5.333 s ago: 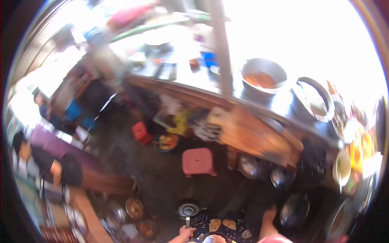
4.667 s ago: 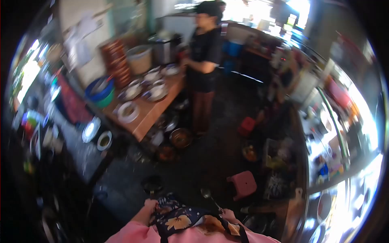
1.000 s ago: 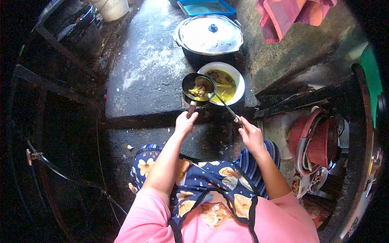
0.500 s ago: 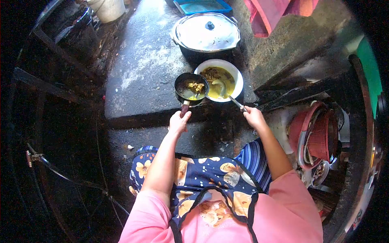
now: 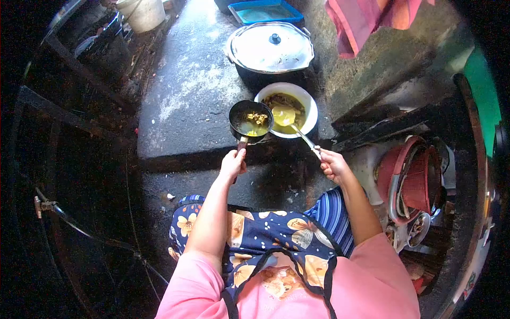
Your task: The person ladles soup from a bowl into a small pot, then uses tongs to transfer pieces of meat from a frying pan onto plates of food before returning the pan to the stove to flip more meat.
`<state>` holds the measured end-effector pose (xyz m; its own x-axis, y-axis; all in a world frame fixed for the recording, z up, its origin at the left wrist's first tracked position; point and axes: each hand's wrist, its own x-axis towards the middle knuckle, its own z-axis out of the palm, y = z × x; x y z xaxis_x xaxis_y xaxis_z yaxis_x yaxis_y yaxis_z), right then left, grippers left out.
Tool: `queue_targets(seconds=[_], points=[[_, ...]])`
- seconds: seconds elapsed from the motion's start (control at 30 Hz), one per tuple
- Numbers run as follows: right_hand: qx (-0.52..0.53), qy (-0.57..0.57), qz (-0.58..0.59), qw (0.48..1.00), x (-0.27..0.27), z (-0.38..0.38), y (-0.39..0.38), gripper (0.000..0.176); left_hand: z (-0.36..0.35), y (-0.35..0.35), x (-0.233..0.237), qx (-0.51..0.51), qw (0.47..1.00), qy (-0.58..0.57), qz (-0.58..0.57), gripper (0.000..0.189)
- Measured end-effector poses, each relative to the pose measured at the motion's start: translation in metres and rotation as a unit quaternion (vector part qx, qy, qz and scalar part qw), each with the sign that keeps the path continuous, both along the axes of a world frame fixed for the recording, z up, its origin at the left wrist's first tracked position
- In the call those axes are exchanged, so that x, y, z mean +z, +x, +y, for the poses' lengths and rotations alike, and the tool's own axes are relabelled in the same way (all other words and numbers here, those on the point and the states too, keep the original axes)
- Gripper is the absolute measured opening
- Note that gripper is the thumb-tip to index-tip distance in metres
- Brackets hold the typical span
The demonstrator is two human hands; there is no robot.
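My left hand (image 5: 234,164) is closed round the dark red handle of a small black pan (image 5: 251,133). Pieces of food and some yellowish liquid lie in the pan, whose right side meets the white bowl (image 5: 312,109). In my right hand (image 5: 334,165) is the handle of a metal ladle (image 5: 285,115). The ladle's head, full of yellow liquid, is over the bowl, which contains yellow broth with dark pieces in it.
Behind the bowl stands a large pot with a silver lid (image 5: 271,48), and beyond it a blue tray (image 5: 265,11). Red baskets (image 5: 419,181) are stacked at the right. A pink cloth (image 5: 361,24) hangs at the top. A white bucket (image 5: 142,15) stands back left.
The ladle's head has come up from low in the broth and now shows filled with liquid. My right hand has moved slightly down and turned. The pan stays beside the bowl.
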<state>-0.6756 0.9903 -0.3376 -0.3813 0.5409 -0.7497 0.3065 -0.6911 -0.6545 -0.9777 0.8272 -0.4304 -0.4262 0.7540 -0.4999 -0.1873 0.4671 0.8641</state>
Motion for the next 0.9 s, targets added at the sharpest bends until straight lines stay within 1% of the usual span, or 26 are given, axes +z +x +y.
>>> queue_targets(seconds=[0.03, 0.1, 0.17, 0.23, 0.3, 0.37, 0.47, 0.5, 0.53, 0.57, 0.6, 0.63, 0.7, 0.73, 0.77, 0.83, 0.87, 0.9], points=[[-0.006, 0.018, 0.005, 1.000, 0.008, -0.001, 0.000, 0.032, -0.001, 0.000, -0.003, 0.003, 1.000, 0.003, 0.000, 0.036], [-0.009, 0.037, 0.011, 0.999, 0.022, 0.000, -0.005, 0.035, -0.002, 0.002, 0.008, 0.010, 0.997, -0.017, -0.072, 0.036], [-0.012, 0.082, 0.016, 0.996, 0.036, 0.000, -0.006, 0.038, 0.000, 0.002, 0.012, 0.002, 0.998, -0.016, -0.065, 0.034], [-0.003, 0.090, 0.023, 0.996, 0.049, 0.000, -0.007, 0.039, 0.004, 0.003, 0.018, 0.011, 0.999, -0.028, -0.041, 0.034], [0.005, 0.104, 0.012, 0.995, 0.058, -0.002, -0.011, 0.038, 0.010, 0.002, 0.008, 0.016, 0.999, -0.020, -0.041, 0.035], [0.027, 0.104, 0.015, 0.994, 0.059, -0.002, -0.011, 0.037, 0.013, 0.002, 0.003, 0.020, 0.999, -0.013, -0.040, 0.035], [0.062, 0.106, -0.031, 0.992, 0.055, -0.011, -0.018, 0.038, 0.017, 0.004, 0.005, 0.021, 0.999, -0.006, -0.045, 0.037], [0.094, 0.108, -0.025, 0.989, 0.057, -0.015, -0.017, 0.039, 0.018, 0.004, 0.006, 0.022, 0.999, -0.001, -0.046, 0.037], [0.124, 0.226, -0.044, 0.965, 0.033, -0.016, -0.013, 0.040, 0.019, 0.005, 0.006, 0.022, 0.999, 0.003, -0.047, 0.036], [0.152, 0.339, -0.064, 0.926, 0.026, -0.024, -0.019, 0.041, 0.020, 0.005, 0.005, 0.021, 0.999, 0.003, -0.048, 0.036], [0.170, 0.513, -0.111, 0.834, 0.023, -0.033, -0.017, 0.042, 0.020, 0.004, 0.004, 0.020, 0.999, 0.000, -0.043, 0.036], [0.169, 0.511, -0.113, 0.835, 0.021, -0.035, -0.016, 0.042, 0.019, 0.003, 0.003, 0.018, 0.999, -0.004, -0.038, 0.036], [0.111, 0.571, -0.142, 0.801, 0.022, -0.036, -0.016, 0.043, 0.016, 0.002, 0.001, 0.021, 0.999, -0.008, -0.034, 0.036], [0.105, 0.552, -0.174, 0.809, 0.016, -0.029, -0.010, 0.041, 0.017, 0.002, 0.000, 0.025, 0.999, -0.008, -0.030, 0.036], [0.102, 0.553, -0.176, 0.808, 0.015, -0.025, -0.009, 0.041, 0.017, 0.001, 0.000, 0.022, 0.999, -0.007, -0.032, 0.036], [0.181, 0.501, -0.302, 0.791, 0.011, -0.018, -0.006, 0.038, 0.015, 0.000, -0.003, 0.010, 0.999, -0.022, -0.021, 0.036], [0.198, 0.465, -0.310, 0.805, 0.011, -0.015, -0.008, 0.036, 0.016, -0.001, -0.003, 0.007, 0.999, -0.028, -0.015, 0.036], [0.198, 0.465, -0.311, 0.805, 0.009, -0.012, -0.011, 0.036, 0.016, -0.001, -0.003, 0.006, 0.999, -0.028, -0.015, 0.036]])
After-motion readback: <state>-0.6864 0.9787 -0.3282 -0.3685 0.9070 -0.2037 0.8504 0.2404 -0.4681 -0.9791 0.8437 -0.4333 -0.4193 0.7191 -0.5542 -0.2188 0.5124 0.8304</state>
